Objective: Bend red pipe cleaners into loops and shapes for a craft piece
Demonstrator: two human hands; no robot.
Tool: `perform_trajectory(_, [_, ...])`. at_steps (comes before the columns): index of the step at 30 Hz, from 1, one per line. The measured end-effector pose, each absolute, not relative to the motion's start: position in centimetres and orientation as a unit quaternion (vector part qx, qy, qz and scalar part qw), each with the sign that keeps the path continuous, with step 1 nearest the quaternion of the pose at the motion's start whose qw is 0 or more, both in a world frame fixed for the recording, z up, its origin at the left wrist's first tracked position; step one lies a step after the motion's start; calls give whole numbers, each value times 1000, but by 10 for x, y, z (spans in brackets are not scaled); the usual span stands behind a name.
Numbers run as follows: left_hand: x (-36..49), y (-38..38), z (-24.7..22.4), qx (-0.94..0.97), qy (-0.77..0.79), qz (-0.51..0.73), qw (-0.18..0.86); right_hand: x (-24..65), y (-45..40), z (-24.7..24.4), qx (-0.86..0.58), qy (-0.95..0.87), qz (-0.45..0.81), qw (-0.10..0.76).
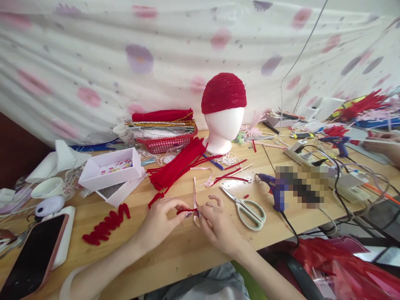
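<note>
Both your hands are in close over the table (175, 258), not touching anything shared except one short red fuzzy strip (187, 211). Left hand (165, 214) pinches its left part, right hand (218, 223) pinches near its right end. Strip is roughly level, over the tape measure (195, 189); can't tell if it touches the tape.

Finished, by my read: the row of plump red pieces (108, 225) left of your left forearm, lying close together. Overlaps, so no safe count. Red cap (223, 93) sits on the white foam head (223, 125) and looks fully covered at this angle; back not visible.

In work: the strip in your fingers. Looks thinner than the row pieces, so I'd call it part-shaped.

Unworked, as far as I can judge: the thick bundle of red stems (175, 166) beyond your hands, plus loose red stems (233, 179) right of the tape. Plenty of stock. Scissors (240, 201) and the near glue gun (276, 191) lie to the right, neither in hand. Total needed: can't tell.
</note>
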State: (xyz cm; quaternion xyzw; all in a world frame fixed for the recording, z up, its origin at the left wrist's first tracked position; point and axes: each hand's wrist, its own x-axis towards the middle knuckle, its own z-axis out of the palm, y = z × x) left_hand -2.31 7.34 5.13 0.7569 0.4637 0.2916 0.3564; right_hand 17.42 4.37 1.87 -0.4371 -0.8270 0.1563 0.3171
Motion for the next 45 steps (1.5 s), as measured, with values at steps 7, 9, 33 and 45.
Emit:
perform_trajectory(7, [-32,55,43,837,366,384,136,155,33,27,-443,-757,286,385])
perform_trajectory(9, [-33,51,43,831,369,397,122,153,30,29,-436,-743,316,398])
perform_trajectory(33, [-40,28,45,798,370,457,134,143,22,24,-375,-560,532,513])
perform_trajectory(45, [-33,27,37,492,490,470,545,147,21,18,-345,-762,294,462])
